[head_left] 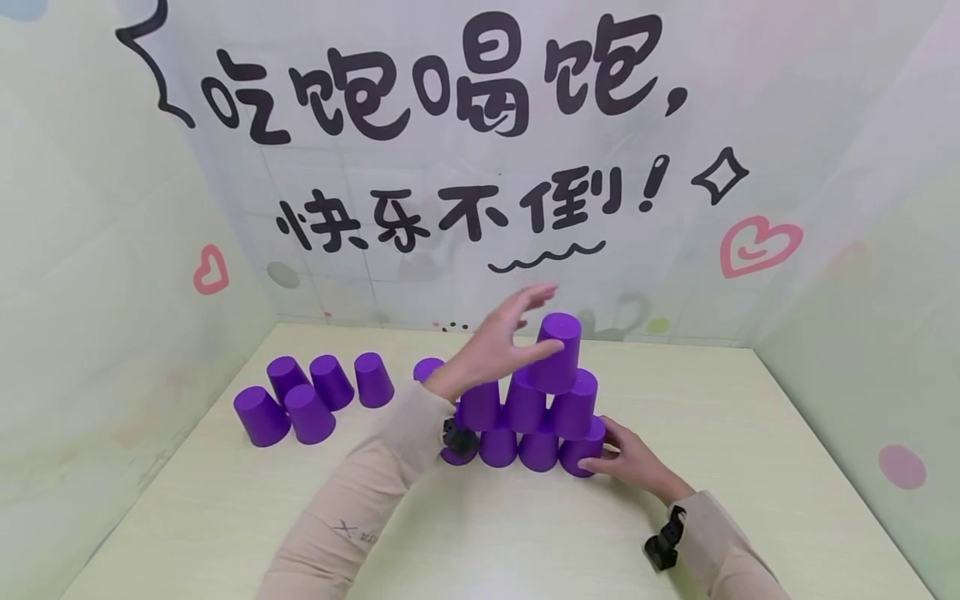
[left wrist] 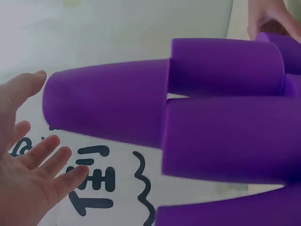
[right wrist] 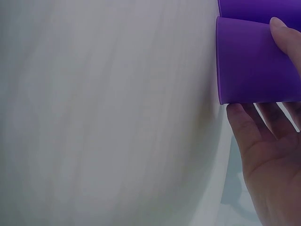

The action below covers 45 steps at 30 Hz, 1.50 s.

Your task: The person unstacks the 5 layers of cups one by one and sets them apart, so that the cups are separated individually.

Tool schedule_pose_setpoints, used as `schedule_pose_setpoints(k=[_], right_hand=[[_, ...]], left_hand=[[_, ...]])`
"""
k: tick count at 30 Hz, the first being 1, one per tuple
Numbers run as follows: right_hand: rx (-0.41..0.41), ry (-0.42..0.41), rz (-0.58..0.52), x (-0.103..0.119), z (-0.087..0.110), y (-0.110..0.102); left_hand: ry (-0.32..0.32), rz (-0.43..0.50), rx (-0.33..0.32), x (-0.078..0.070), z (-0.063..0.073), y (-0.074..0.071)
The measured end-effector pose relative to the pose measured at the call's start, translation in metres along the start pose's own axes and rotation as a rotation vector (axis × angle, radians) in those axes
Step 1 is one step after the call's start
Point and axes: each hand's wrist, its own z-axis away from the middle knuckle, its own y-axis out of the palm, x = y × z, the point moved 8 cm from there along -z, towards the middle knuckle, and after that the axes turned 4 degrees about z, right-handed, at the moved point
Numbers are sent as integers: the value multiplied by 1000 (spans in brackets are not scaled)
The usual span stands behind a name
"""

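Upside-down purple cups stand stacked in a pyramid, with the middle-row cups (head_left: 480, 406) resting on the bottom-row cups (head_left: 498, 447). On the right part of the middle row stands the top cup (head_left: 561, 367). My left hand (head_left: 513, 337) is beside that top cup, fingers spread; the left wrist view has its thumb (left wrist: 33, 84) near the cup's closed end, with a gap. At the bottom right, my right hand (head_left: 633, 460) holds the end cup (head_left: 576, 457), thumb on one side and fingers on the other. My left forearm hides the pyramid's left part.
Several upside-down purple cups (head_left: 309, 414) stand apart on the left of the pale table (head_left: 525, 542). Another cup (head_left: 428, 368) shows partly behind my left wrist. A printed wall sheet (head_left: 450, 283) closes off the back, and walls flank both sides.
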Motion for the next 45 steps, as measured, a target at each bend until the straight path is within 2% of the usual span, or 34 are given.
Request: schedule_pose_setpoints(k=[5, 9, 14, 30, 36, 41, 45], right_hand=[[3, -17, -4, -1, 0, 1], [1, -20, 4, 0, -1, 1], [-11, -16, 12, 2, -1, -1], [3, 4, 6, 0, -3, 0], [3, -5, 1, -1, -3, 1], [0, -1, 6, -2, -2, 0], [-6, 10, 5, -3, -1, 0]], left_hand=[[-34, -45, 17, 8, 1, 19], [-41, 8, 22, 11, 3, 25], [-38, 70, 28, 13, 4, 28], [-49, 83, 30, 15, 3, 28], [-13, 59, -3, 5, 2, 15], [32, 65, -48, -7, 2, -8], [42, 45, -84, -14, 7, -30]])
